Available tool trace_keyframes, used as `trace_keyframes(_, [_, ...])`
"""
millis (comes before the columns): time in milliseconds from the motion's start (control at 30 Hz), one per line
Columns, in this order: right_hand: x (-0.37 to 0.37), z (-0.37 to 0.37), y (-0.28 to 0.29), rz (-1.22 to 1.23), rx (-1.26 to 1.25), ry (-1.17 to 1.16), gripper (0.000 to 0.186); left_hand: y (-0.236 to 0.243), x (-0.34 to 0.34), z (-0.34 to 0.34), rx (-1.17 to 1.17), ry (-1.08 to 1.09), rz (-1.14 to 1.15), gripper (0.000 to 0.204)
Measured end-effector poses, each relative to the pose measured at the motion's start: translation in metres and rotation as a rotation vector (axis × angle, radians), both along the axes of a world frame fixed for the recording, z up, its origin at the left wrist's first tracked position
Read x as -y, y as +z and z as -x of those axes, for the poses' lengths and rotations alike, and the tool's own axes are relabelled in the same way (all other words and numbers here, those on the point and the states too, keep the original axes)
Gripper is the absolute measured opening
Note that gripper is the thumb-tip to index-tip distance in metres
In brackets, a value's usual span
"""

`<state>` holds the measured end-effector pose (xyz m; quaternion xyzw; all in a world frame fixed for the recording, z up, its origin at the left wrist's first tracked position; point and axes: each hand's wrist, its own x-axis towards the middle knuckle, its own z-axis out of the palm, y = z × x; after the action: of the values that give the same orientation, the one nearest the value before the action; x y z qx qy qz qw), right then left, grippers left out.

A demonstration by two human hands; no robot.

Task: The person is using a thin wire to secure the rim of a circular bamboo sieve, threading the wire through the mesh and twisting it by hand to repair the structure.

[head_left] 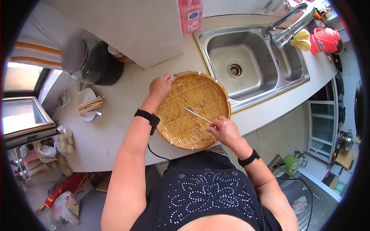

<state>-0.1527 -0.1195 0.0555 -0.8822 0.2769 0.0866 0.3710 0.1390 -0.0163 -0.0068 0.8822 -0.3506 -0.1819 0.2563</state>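
A round woven bamboo tray [181, 92] rests on the white counter before me, with small white ties spaced along its rim. My left hand [161, 87] is closed at the tray's upper left rim, its fingertips pinching the edge. My right hand [225, 133] is closed round a thin silvery stick [198, 115] over the tray's right half. The stick's tip points up and left, towards the tray's middle. Thin pale strands of string [195, 133] lie loosely on the weave near the stick. Whether the tip touches them I cannot tell.
A double steel sink [243, 61] with a tap [287, 29] is set into the counter at the far right. Pink soap bottle [191, 17] stands behind it. At left are a white plate [88, 115] with several wooden chopsticks [90, 104] and a dark bucket [100, 63].
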Motion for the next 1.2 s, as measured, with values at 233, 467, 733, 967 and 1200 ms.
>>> trace_keyframes(233, [-0.003,0.022,-0.024,0.162,0.134,0.149,0.020,0.001,-0.005,0.002,0.042,0.030,0.040,0.024])
trace_keyframes(467, [0.073,0.054,0.107,-0.987,0.318,-0.658,0.014,-0.014,-0.013,-0.003,0.210,0.003,0.123,0.022])
trace_keyframes(733, [0.148,0.125,0.194,-0.381,0.449,-0.700,0.006,-0.022,-0.011,-0.005,0.143,0.021,0.078,0.024])
trace_keyframes(967, [0.212,0.259,0.254,-0.310,0.733,-0.997,0.012,-0.027,-0.007,-0.010,0.142,0.025,0.136,0.025])
trace_keyframes(1200, [0.226,0.349,0.256,-0.091,0.282,-1.003,0.014,-0.021,-0.002,-0.006,0.119,-0.012,0.071,0.022])
